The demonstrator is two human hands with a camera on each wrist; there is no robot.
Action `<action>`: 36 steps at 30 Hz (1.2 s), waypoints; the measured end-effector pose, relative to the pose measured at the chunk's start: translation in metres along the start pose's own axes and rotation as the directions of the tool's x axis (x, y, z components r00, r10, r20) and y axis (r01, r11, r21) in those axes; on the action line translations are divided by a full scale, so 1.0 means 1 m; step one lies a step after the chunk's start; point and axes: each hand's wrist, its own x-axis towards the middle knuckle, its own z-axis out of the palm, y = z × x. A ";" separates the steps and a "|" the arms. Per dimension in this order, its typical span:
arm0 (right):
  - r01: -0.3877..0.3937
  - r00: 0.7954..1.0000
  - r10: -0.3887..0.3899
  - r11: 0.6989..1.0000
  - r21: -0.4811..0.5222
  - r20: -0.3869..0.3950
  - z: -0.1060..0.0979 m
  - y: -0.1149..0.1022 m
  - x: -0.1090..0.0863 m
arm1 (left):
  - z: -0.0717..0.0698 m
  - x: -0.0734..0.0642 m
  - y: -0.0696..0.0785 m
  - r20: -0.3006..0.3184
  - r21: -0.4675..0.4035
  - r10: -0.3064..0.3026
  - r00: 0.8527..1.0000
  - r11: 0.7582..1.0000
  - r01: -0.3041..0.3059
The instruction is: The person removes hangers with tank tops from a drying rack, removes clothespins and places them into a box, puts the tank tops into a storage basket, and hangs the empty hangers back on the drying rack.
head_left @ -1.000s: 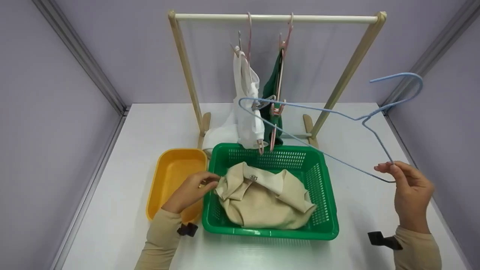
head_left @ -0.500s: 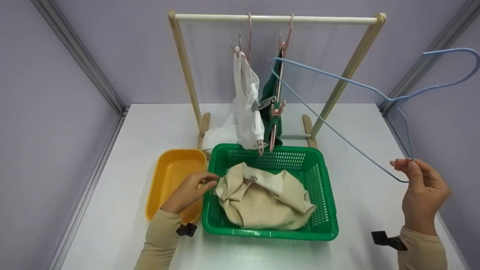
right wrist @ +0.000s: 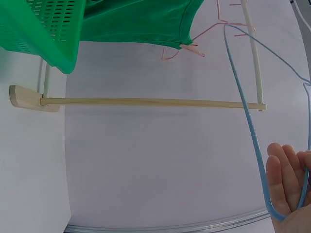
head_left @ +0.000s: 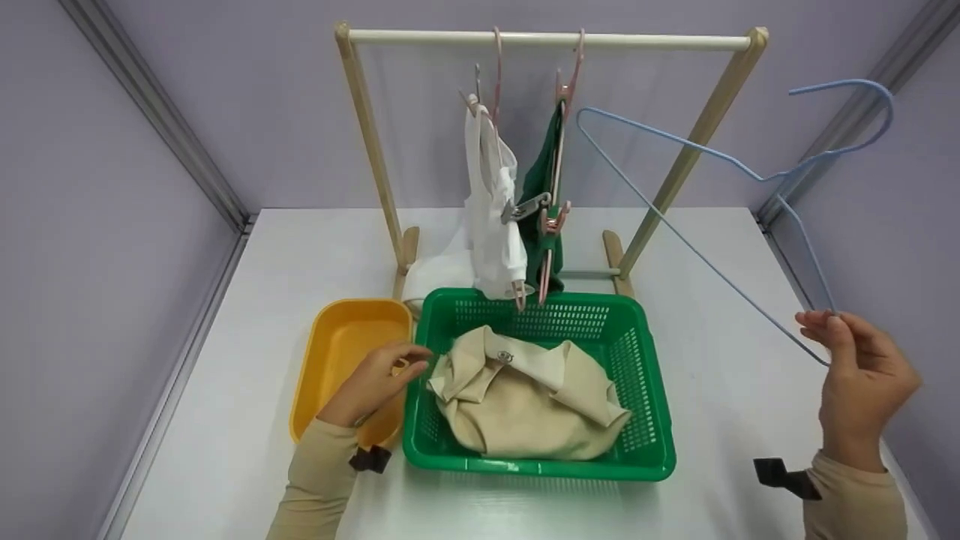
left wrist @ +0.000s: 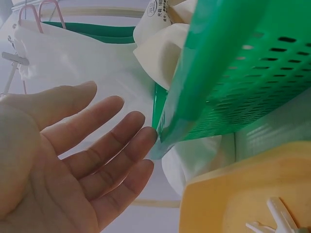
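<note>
Blue wire hanger (right wrist: pixel 253 136): above the table's (head_left: pixel 690 300) right edge, corner pinched in the right hand (head_left: pixel 862 375); firm pressure should curb swinging. Left hand (head_left: pixel 379 386): empty, fingers loosely spread, beside the green slotted basket's left rim (head_left: pixel 413 420).

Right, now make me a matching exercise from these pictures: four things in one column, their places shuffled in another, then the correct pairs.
Things
1. Blue hanger
2. Beige cloth
3. Yellow tray
4. Green garment

Places
A. Inside the green basket
B. Hanging from the rack
C. Held in the person's right hand
D. On the table, left of the basket

Pairs: 1-C, 2-A, 3-D, 4-B
</note>
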 end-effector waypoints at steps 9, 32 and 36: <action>0.041 0.999 -0.029 0.958 -0.284 0.044 0.016 0.001 -0.001 | 0.001 0.000 0.000 0.001 -0.009 -0.002 1.000 1.000 0.002; 0.026 1.000 -0.021 0.801 -0.598 0.016 0.069 0.014 0.018 | 0.004 -0.003 -0.002 0.001 -0.043 -0.025 1.000 0.999 0.025; 0.039 0.999 -0.037 0.794 -0.607 0.017 0.075 0.019 0.021 | 0.003 -0.003 -0.001 0.000 -0.039 -0.015 1.000 0.999 0.015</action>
